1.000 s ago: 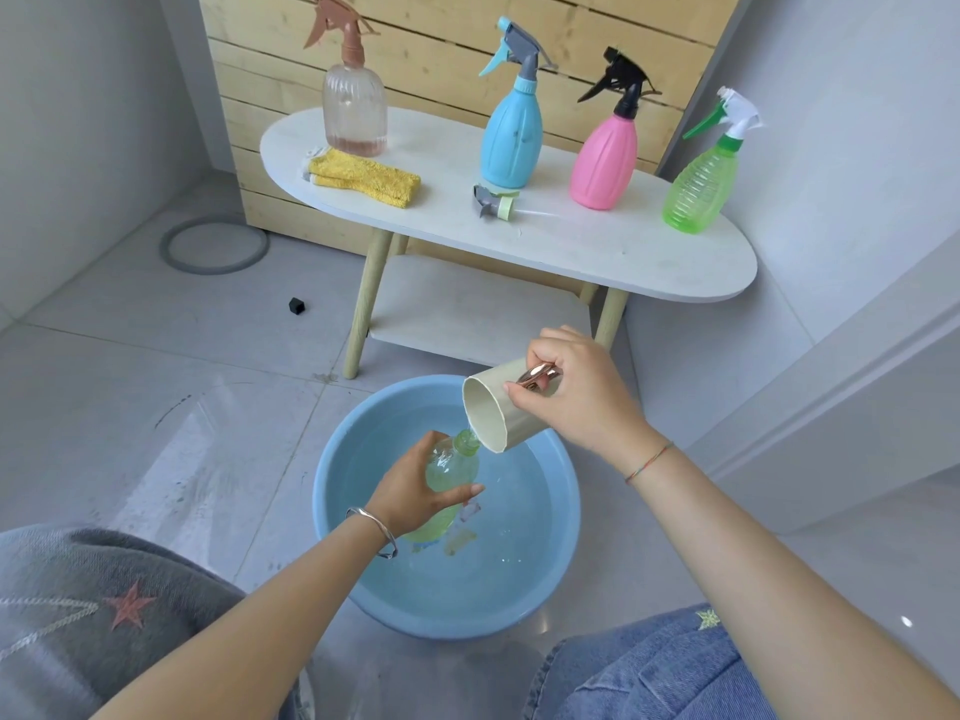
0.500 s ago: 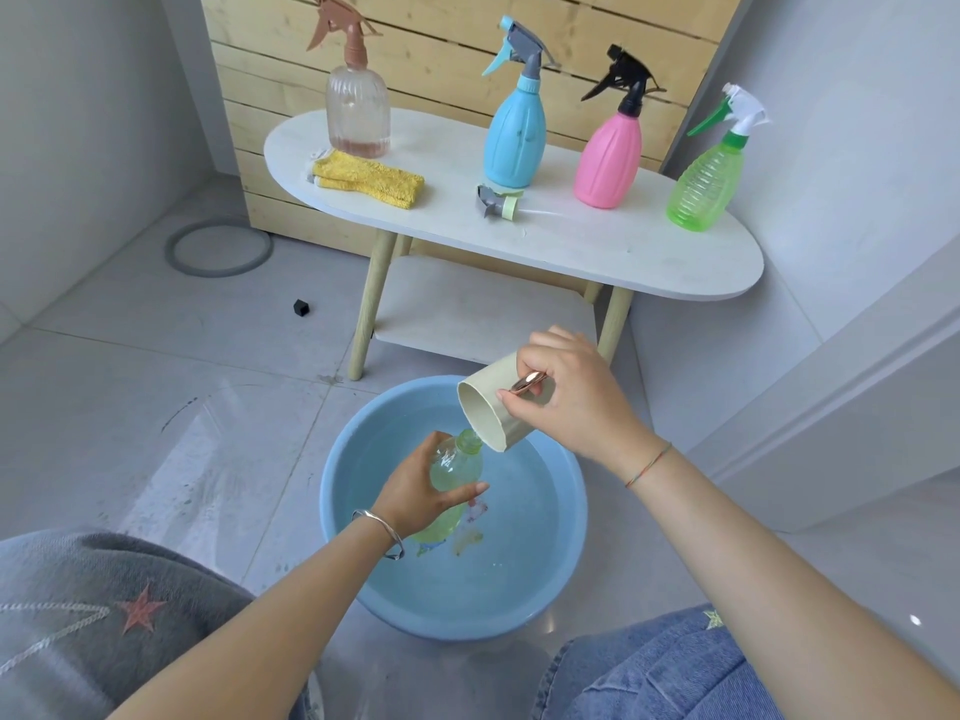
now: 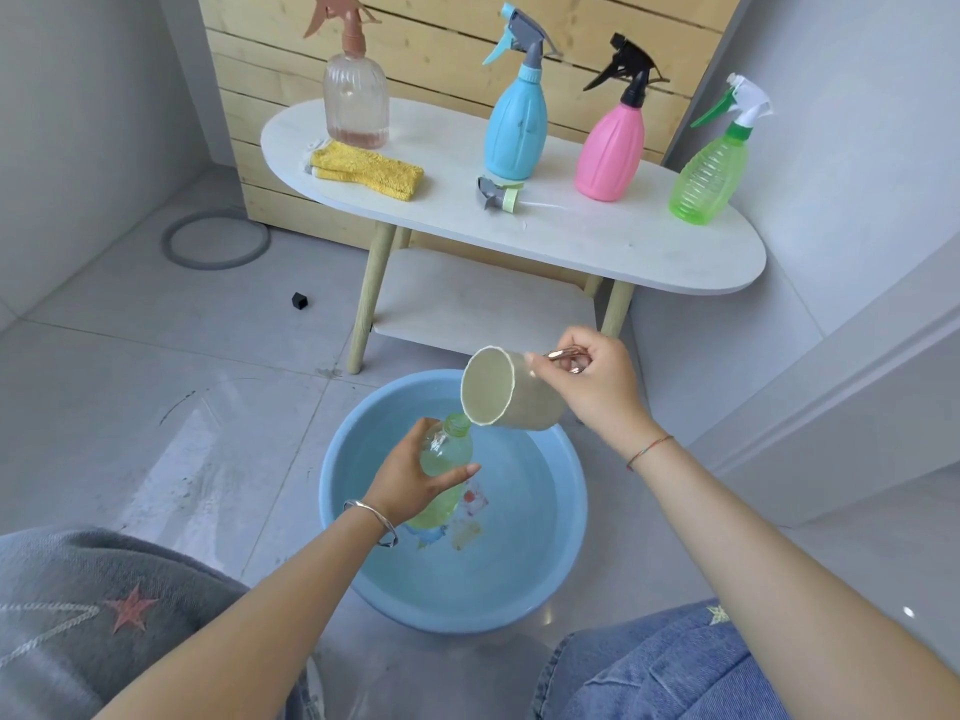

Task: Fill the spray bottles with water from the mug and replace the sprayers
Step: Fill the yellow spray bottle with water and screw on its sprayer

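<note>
Over the bottle (image 3: 448, 449) grip: mug (image 3: 519, 402) rim blocked the mouth | under: basin (image 3: 574, 491) wall ringed it | beyond: table legs (image 3: 369, 304) | left: floor (image 3: 208, 407) lay open.

Smooth, glossy plastic for the blue basin (image 3: 324, 491); translucent plastic for the green bottle (image 3: 448, 449) over it. The mug (image 3: 535, 407) looks matt cream, its handle shiny coppery metal. Farther off, a nubby yellow cloth (image 3: 366, 168) on the matt white table (image 3: 597, 241), bare wood planks (image 3: 441, 54) behind
</note>
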The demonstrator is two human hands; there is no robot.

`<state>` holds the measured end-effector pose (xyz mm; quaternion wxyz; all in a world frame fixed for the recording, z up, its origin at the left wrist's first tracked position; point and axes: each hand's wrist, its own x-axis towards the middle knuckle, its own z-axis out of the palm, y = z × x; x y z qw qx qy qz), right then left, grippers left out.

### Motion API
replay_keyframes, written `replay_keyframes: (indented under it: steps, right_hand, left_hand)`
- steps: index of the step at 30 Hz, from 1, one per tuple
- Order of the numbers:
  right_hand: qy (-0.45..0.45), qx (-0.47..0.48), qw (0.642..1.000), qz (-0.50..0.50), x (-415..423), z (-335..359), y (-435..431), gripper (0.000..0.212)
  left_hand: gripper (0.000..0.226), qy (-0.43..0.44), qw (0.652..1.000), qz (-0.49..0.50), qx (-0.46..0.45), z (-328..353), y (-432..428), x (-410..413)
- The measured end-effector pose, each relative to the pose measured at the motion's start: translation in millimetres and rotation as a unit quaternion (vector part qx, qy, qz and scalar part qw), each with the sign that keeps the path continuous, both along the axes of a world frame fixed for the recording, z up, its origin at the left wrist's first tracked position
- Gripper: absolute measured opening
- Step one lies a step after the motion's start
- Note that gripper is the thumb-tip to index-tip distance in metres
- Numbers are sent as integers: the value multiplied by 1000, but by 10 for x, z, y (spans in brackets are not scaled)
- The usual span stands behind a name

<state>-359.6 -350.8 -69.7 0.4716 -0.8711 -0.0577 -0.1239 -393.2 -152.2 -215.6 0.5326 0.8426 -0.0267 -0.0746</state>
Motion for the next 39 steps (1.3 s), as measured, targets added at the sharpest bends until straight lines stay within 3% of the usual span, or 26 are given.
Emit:
replay_keyframes:
  steps: [4, 6, 10, 14, 19, 28, 35, 39]
  right_hand:
    - [115, 92, 984, -96, 125, -385, -174, 42]
    - [162, 66, 978, -113, 134, -654, -225, 42]
    - [255, -50, 961, -93, 40, -1154, -238, 49]
    - [315, -118, 938, -86, -85, -1604, -189, 43]
    - [320, -176, 929, -67, -178, -1888, -135, 49]
    - [324, -188, 926, -50, -204, -2059, -116, 48]
    - [338, -158, 927, -36, -238, -2127, -35, 51]
    - [373, -69, 924, -53, -261, -2077, -25, 42]
  left_hand:
    - [79, 18, 999, 39, -23, -8, 119, 71]
    - [80, 22, 997, 63, -35, -11, 173, 100]
    - [59, 15, 994, 96, -41, -16, 230, 156]
    - [62, 20, 991, 123, -51, -71, 268, 198]
    - [69, 20, 990, 131, -55, -80, 287, 221]
    - [73, 13, 989, 141, -54, -91, 280, 229]
    - [61, 12, 988, 145, -43, -107, 291, 234]
    - [58, 11, 988, 146, -45, -86, 288, 222]
